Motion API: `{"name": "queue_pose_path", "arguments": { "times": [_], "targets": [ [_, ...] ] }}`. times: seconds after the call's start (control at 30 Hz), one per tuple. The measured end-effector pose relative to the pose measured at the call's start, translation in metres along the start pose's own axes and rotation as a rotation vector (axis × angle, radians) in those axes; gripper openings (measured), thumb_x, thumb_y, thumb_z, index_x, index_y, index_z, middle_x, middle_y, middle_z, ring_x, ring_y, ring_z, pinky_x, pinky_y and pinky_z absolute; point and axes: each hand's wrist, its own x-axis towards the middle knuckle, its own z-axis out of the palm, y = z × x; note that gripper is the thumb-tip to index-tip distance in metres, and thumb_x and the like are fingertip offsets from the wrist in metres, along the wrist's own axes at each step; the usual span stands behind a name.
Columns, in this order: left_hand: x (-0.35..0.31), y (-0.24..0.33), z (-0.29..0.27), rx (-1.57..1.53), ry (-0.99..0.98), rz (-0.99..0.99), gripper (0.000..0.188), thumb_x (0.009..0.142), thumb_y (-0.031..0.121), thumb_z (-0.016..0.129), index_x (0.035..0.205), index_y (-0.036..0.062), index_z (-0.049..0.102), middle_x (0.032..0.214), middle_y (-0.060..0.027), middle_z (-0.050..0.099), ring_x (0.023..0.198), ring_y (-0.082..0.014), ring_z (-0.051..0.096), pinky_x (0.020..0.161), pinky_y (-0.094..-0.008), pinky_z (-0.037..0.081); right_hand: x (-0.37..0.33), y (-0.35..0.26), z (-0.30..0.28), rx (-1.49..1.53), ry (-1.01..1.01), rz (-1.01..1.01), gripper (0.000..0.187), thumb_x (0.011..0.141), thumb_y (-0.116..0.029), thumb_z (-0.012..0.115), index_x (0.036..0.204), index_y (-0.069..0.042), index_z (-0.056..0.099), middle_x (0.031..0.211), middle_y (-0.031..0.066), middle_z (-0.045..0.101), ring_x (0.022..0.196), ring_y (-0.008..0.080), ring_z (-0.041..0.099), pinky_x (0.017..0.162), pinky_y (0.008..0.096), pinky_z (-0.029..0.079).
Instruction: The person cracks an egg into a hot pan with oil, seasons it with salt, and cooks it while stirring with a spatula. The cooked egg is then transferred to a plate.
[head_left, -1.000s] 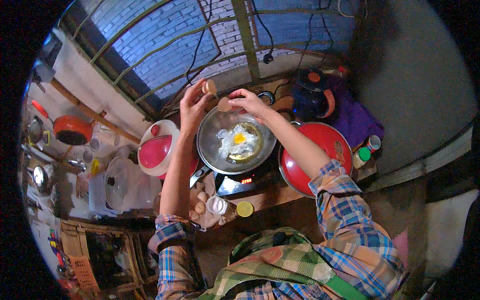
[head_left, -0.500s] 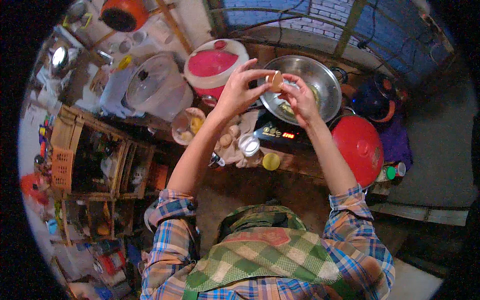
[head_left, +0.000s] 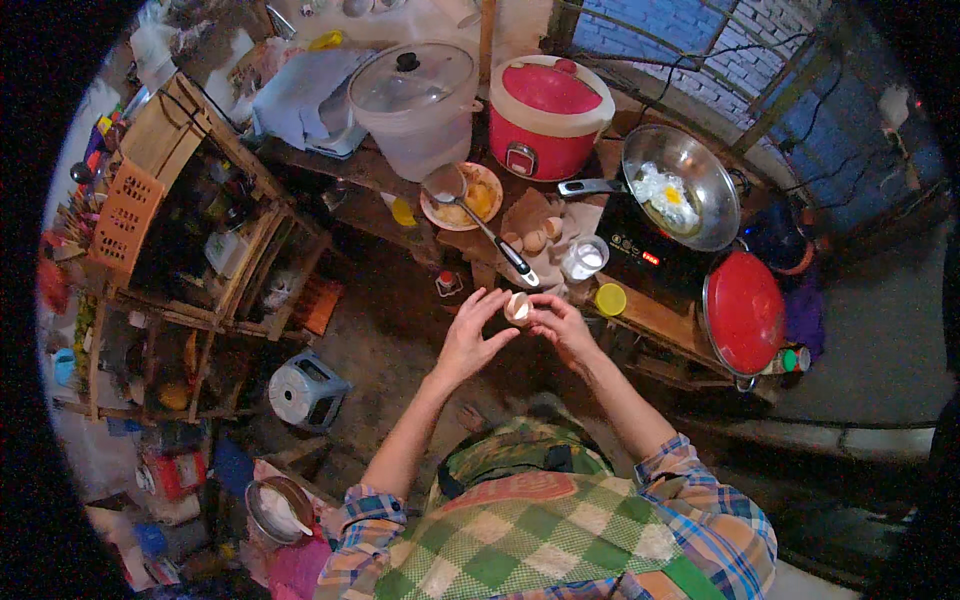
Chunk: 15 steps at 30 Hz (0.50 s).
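While both forearms extend toward 12 o'clock, the left hand (head_left: 468, 335) and right hand (head_left: 560, 325) meet below the bench (head_left: 640, 310), fingers curled around an empty eggshell (head_left: 518, 307) held between them. At 1 o'clock, a fried egg (head_left: 665, 193) sits in the pan (head_left: 720, 165).

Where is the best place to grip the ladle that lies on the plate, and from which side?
Grip the ladle by its dark handle end, probably from the person's side: the handle slants off the plate toward the hands, while the bowl rests on food.
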Motion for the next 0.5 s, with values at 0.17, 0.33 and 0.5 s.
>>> {"name": "queue_pose_path", "arguments": {
  "times": [0.17, 0.33, 0.5],
  "targets": [
    [0.005, -0.020, 0.013, -0.037, 0.158, -0.222, 0.058, 0.077, 0.024, 0.071, 0.127, 0.0068, 0.048, 0.127, -0.0139, 0.050, 0.117, -0.0313, 0.046, 0.097, -0.0385, 0.039, 0.033, -0.057, -0.030, -0.380, 0.187, -0.133, 0.034, 0.081, -0.018, 0.068, 0.111, -0.007, 0.058, 0.095, 0.0051, 0.066, 0.086, 0.0118, 0.062, 0.066, 0.0233, 0.048],
    [0.045, -0.039, 0.049, -0.057, 0.117, -0.069, 0.055, 0.076, 0.025, 0.071, 0.123, 0.0068, 0.048, 0.122, -0.0148, 0.052, 0.105, -0.0327, 0.056, 0.085, -0.0393, 0.048, 0.084, -0.075, -0.052, -0.582, 0.170, -0.206, 0.039, 0.078, -0.021, 0.071, 0.111, -0.005, 0.057, 0.093, 0.0079, 0.066, 0.081, 0.0132, 0.062, 0.069, 0.0249, 0.048],
    [0.080, -0.049, 0.082, 0.162, -0.218, -0.144, 0.062, 0.079, 0.030, 0.067, 0.130, 0.0097, 0.039, 0.129, -0.0145, 0.045, 0.097, -0.0368, 0.058, 0.081, -0.0441, 0.050, 0.158, -0.045, -0.063, -0.699, 0.174, -0.389, 0.039, 0.076, -0.022, 0.072, 0.106, -0.001, 0.059, 0.096, 0.0114, 0.065, 0.086, 0.0198, 0.062, 0.075, 0.0316, 0.048]
  ]
}}
